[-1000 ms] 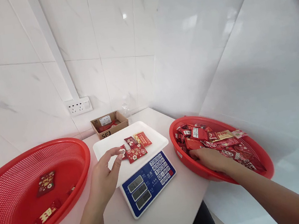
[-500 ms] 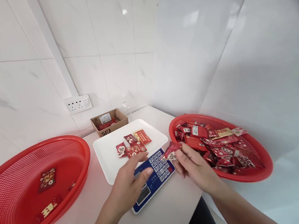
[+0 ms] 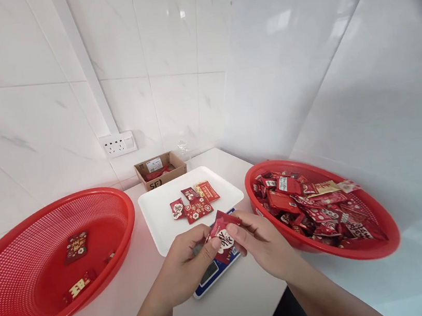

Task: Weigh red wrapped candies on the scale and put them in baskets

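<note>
Both hands hold one red snack packet (image 3: pixel 224 237) with a white label and dark lettering. My left hand (image 3: pixel 188 260) pinches its left side, and my right hand (image 3: pixel 264 239) grips its right side. Beneath them is a digital scale (image 3: pixel 208 281) with a blue keypad panel, mostly covered by the hands. Its white weighing tray (image 3: pixel 162 230) carries several packets, among them a flat red packet (image 3: pixel 198 210) and a red and yellow packet (image 3: pixel 208 191). To the right, a red basket (image 3: pixel 393 237) is heaped with red packets (image 3: pixel 321 213).
At the left stands a larger red mesh basket (image 3: pixel 10 291) with a few packets (image 3: pixel 76 247) inside. Behind the tray sits a small cardboard box (image 3: pixel 161 170) with red packets in it. A clear plastic item (image 3: pixel 183 147) is beside the box, and a wall socket (image 3: pixel 118 144) is above.
My left hand, spread and free before, has closed on the packet. My right hand has brought the packet leftward over the scale. The camera view has shifted slightly.
</note>
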### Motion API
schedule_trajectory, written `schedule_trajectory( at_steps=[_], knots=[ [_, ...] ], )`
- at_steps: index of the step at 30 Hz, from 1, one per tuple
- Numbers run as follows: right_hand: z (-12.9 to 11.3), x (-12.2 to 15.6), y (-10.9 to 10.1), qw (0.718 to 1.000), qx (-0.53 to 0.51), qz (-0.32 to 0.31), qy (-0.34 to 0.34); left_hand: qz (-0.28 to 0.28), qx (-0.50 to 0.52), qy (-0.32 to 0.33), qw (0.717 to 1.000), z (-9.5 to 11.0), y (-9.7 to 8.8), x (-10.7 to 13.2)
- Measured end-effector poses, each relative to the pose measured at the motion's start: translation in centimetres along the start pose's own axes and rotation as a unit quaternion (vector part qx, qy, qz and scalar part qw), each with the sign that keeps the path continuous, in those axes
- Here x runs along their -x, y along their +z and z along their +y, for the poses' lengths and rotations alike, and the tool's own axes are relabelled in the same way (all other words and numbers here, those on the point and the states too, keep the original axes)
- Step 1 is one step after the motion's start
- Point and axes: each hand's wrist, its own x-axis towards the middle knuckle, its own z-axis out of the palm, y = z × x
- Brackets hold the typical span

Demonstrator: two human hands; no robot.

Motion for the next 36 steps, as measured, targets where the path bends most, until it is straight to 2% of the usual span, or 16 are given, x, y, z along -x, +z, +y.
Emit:
schedule_trajectory(
  at_steps=[4,9,13,21,23,26,29,32,36],
  knots=[
    [-0.3,0.1,0.4,0.998,0.056,-0.015,-0.030,-0.025,0.000,0.006,1.000,0.2,0.1,-0.1],
    [-0.2,0.4,0.7,0.996,0.069,-0.031,-0.036,-0.049,0.048,0.006,0.998,0.4,0.1,-0.1],
    [0.2,0.5,0.8,0.994,0.091,-0.033,-0.059,-0.035,0.041,0.001,0.999,0.5,0.3,-0.1],
    [1.2,0.5,0.8,0.993,0.097,-0.034,-0.049,-0.021,0.039,0.000,0.999,0.4,0.6,-0.2],
    [1.4,0.5,0.9,0.995,0.079,-0.032,-0.052,-0.002,0.045,0.001,0.999,0.2,0.6,-0.2],
    [1.6,0.4,1.1,0.997,0.051,-0.028,-0.056,0.074,0.073,0.001,0.995,-0.3,0.5,-0.4],
    [1.8,0.2,1.3,0.997,0.063,-0.030,-0.031,0.135,0.114,-0.007,0.984,-0.6,0.5,-0.6],
    [2.0,0.1,1.5,0.996,0.088,-0.019,-0.011,0.139,0.111,-0.008,0.984,-0.8,0.5,-0.8],
    [2.2,-0.1,1.4,0.994,0.102,0.010,-0.031,0.144,0.071,-0.020,0.987,-0.8,0.3,-1.0]
  ],
)
